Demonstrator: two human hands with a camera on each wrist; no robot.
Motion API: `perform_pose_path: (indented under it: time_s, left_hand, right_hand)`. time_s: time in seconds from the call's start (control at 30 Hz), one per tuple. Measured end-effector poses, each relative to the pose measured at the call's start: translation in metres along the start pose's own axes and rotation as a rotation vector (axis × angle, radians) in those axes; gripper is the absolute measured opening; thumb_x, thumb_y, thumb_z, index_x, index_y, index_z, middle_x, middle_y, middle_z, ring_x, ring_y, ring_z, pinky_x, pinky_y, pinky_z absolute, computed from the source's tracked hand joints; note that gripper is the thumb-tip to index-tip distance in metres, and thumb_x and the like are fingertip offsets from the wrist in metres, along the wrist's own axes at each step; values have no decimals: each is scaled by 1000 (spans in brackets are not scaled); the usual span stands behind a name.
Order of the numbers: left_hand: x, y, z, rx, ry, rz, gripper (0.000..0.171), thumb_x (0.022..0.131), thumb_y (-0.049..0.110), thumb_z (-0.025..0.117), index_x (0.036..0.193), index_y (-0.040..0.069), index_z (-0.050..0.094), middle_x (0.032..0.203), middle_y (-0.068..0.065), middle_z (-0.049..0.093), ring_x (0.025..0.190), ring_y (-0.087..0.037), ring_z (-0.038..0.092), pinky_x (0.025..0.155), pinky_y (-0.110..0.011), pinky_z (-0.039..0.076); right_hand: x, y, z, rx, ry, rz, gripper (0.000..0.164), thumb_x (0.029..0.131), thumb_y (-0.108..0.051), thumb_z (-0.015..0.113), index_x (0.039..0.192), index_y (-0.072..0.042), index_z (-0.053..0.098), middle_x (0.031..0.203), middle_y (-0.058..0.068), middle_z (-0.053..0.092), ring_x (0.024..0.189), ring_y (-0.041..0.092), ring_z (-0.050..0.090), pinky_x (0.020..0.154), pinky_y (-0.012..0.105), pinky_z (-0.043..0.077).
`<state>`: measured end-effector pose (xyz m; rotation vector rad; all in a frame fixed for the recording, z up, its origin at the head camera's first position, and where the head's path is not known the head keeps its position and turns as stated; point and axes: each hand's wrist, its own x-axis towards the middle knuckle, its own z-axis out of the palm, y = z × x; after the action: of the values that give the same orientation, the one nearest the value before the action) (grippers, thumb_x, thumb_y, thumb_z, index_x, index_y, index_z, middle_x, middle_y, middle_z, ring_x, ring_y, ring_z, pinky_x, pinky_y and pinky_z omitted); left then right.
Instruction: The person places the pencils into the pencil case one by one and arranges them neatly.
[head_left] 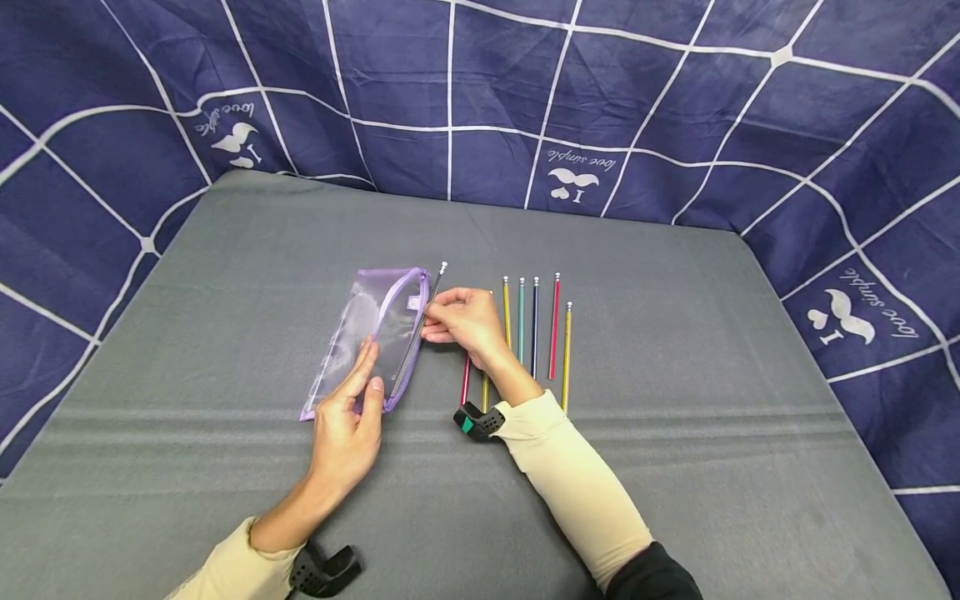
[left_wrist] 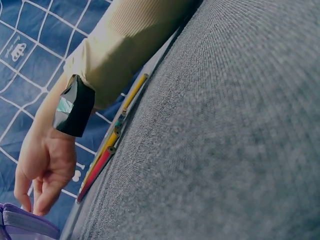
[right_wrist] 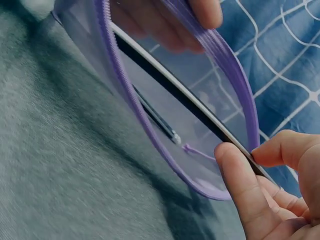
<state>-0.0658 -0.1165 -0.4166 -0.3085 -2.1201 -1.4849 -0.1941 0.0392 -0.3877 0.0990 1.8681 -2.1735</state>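
A clear pencil pouch (head_left: 337, 333) with purple zipper edging lies on the table's left side, its mouth spread apart. My left hand (head_left: 347, 437) holds the pouch by its near edge, thumb on one side and fingers on the other. Between the thumb and fingers of my right hand (head_left: 468, 321) is a black pencil (right_wrist: 175, 90), pinched near one end. The rest of that pencil slants through the purple-rimmed opening. Inside the rim, the right wrist view also shows a second dark pencil (right_wrist: 157, 117). In the left wrist view only a purple pouch corner (left_wrist: 30, 222) shows.
Right of the pouch lie several pencils in a loose row: a green pencil (head_left: 522, 317), a dark blue pencil (head_left: 535, 325), a red pencil (head_left: 555, 329) and a yellow pencil (head_left: 567, 358) among them. My right forearm covers part of the row. A blue checked curtain (head_left: 495, 92) surrounds the grey table (head_left: 712, 375).
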Motion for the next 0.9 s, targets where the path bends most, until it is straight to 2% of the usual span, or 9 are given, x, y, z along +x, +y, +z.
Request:
perform_pose_path:
  time_s: [0.17,0.37,0.6,0.9]
  left_hand:
    - [0,0,0,10,-2,-7,42,93,-12,54,134,-11,53,140,-23,51,133,-14,44,111,-19,33]
    - [0,1,0,16,-6,-17,42,93,-11,54,135,-10,53,140,-23,51,133,-13,44,111,-18,32]
    - [0,1,0,-2,-6,1,42,92,-13,54,134,-11,54,140,-24,51,133,-12,45,111,-19,32]
    - [0,1,0,-32,2,5,42,91,-15,54,133,-13,54,139,-25,51,132,-12,45,111,-20,34]
  right_hand:
    - [-2,4,8,16,-32,18,10,88,13,59,89,3,58,63,10,64,52,15,66,54,26,59]
    - [-4,9,17,15,-88,48,6,88,11,61,94,11,59,66,11,67,54,15,68,57,26,59]
    - [-6,11,20,-8,-152,40,16,90,9,63,103,18,63,82,24,71,60,14,69,63,27,60]
    - [-7,9,20,-18,-164,24,17,90,8,63,104,18,63,94,33,69,61,14,70,64,27,60]
